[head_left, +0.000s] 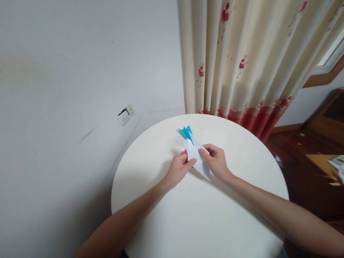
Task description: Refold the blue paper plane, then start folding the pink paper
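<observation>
Your left hand [179, 167] pinches the white folded paper [198, 160] over the round table [145, 157], thumb on top, other fingers partly hidden. Past it, a blue folded piece [185, 133] shows, its near end covered by the white, perhaps joined to it. Your right hand [218, 163] pinches the right edge, some fingertips tucked out of sight.

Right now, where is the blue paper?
In the head view, the blue paper is slightly right of centre, over the far half of the round table, just beyond the white paper.
</observation>
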Tool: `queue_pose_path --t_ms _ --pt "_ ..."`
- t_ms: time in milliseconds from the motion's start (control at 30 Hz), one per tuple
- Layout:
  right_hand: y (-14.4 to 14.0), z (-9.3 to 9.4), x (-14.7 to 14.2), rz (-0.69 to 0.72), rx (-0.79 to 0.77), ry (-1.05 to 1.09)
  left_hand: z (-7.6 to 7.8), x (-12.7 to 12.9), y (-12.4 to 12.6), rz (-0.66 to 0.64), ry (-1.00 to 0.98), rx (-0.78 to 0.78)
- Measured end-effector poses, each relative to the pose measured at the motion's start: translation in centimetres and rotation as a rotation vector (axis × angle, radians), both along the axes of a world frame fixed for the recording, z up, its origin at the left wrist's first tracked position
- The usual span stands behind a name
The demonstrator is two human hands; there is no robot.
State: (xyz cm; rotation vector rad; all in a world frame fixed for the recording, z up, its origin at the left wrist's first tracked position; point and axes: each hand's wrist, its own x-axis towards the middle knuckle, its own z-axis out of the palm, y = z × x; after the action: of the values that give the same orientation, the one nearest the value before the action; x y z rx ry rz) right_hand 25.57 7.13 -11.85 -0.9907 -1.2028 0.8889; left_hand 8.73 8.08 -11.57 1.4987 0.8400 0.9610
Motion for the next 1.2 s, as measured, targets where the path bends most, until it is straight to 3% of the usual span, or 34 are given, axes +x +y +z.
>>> queue_pose_path --t_ms 133,233,400,567,700,833,1000,1200 --pt "-0.1 -0.9 -0.1 0.068 -0.127 0.060 -1.0 0.1 0.1 0.059 -0.043 -0.046" --pt "0.0 -1.5 0.0 0.080 -0.200 0.091 -1.3 -0.1 0.2 0.022 -0.055 -0.069" --pt "0.3 -1.8 0.2 0.065 -0.169 0.086 -1.1 -0.4 0.2 -0.075 -0.151 -0.062" --pt "0.4 -2.0 0.3 0.077 -0.148 0.027 -1.3 -0.7 0.8 0.060 -0.089 0.058" --pt "0.8 -2.6 0.4 0.065 -0.131 0.005 -1.5 -0.9 1.2 0.084 -0.052 0.128" --pt "0.9 -2.8 0.3 0.190 -0.126 -0.050 -1.0 -1.3 1.2 0.152 0.011 0.218" --pt "0.1 -2.7 -0.1 0.382 -0.142 -0.087 -0.8 -1.4 1.3 0.193 -0.042 0.088" --pt "-0.3 -2.5 -0.2 0.428 -0.119 -0.101 -1.2 -1.1 1.5 0.171 -0.206 -0.086"
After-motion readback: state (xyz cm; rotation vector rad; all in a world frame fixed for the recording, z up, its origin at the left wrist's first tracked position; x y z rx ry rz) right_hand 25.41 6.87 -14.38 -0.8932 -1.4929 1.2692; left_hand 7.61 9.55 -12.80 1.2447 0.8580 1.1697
